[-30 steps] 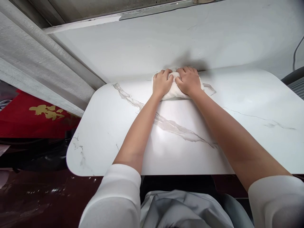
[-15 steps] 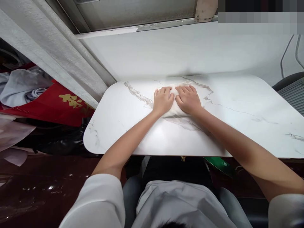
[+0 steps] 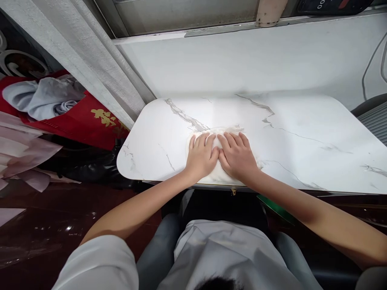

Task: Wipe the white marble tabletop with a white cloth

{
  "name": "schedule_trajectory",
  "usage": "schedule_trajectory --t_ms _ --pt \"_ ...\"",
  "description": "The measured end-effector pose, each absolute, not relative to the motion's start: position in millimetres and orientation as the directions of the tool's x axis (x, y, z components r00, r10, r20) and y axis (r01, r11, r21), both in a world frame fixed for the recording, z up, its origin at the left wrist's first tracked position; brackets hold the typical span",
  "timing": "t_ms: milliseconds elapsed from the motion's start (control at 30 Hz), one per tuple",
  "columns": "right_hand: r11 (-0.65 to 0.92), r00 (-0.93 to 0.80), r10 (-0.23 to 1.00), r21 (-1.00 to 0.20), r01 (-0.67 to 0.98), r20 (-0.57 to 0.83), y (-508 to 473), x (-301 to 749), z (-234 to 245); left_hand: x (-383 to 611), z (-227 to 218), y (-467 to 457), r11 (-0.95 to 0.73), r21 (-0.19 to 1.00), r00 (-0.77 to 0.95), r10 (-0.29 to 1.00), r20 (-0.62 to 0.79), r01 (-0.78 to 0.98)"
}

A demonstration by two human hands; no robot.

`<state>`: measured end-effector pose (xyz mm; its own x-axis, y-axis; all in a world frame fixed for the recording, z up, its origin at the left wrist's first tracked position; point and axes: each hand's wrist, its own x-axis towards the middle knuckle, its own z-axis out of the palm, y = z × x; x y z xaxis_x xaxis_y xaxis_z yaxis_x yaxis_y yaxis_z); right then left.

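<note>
A white cloth [image 3: 219,174] with a soft, uneven edge lies spread on the white marble-patterned tabletop [image 3: 308,121], close to its front edge. My left hand [image 3: 200,157] rests palm down on the left part of it, fingers stretched out and slightly apart. Beside it, my right hand [image 3: 237,157] presses flat on the right part, its fingers also extended away from me. The two thumbs nearly meet in the middle. Much of the cloth is hidden beneath both palms.
A white wall [image 3: 242,60] rises behind the table. On the ledge above it are a phone [image 3: 334,6] and a beige cylinder-like object [image 3: 270,12]. Left of the table, past a pale post [image 3: 99,52], a red bag [image 3: 96,125] holds grey cloth. Cables [image 3: 370,64] hang at the right.
Both hands have slid the cloth toward me, from the back-middle of the tabletop to its front edge. My elbows have moved outward and back. The camera view has shifted slightly.
</note>
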<state>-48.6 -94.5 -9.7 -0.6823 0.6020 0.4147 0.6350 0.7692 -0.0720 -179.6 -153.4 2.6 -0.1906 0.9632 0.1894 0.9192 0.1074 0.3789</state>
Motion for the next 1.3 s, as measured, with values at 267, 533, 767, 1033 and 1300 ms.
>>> schedule_trajectory --t_ms 267,533,767,1033,1300 --pt "0.798 -0.717 0.587 -0.121 0.590 0.377 -77 -74 -5 -202 5 -141 0.109 0.377 -0.204 0.954 0.220 0.920" --pt "0.809 -0.731 0.584 -0.184 0.558 0.352 -11 -138 -4 -260 -3 -80 0.174 0.439 -0.326 0.897 0.298 0.881" --pt "0.792 -0.713 0.607 -0.194 0.579 0.352 39 -182 -5 -303 -6 -25 0.203 0.479 -0.383 0.868 0.315 0.854" --pt "0.776 -0.694 0.628 -0.218 0.591 0.353 74 -205 -3 -325 -6 13 0.223 0.477 -0.405 0.856 0.321 0.850" --pt "0.766 -0.668 0.637 -0.222 0.603 0.384 101 -218 -8 -334 -5 39 0.219 0.490 -0.408 0.854 0.322 0.844"
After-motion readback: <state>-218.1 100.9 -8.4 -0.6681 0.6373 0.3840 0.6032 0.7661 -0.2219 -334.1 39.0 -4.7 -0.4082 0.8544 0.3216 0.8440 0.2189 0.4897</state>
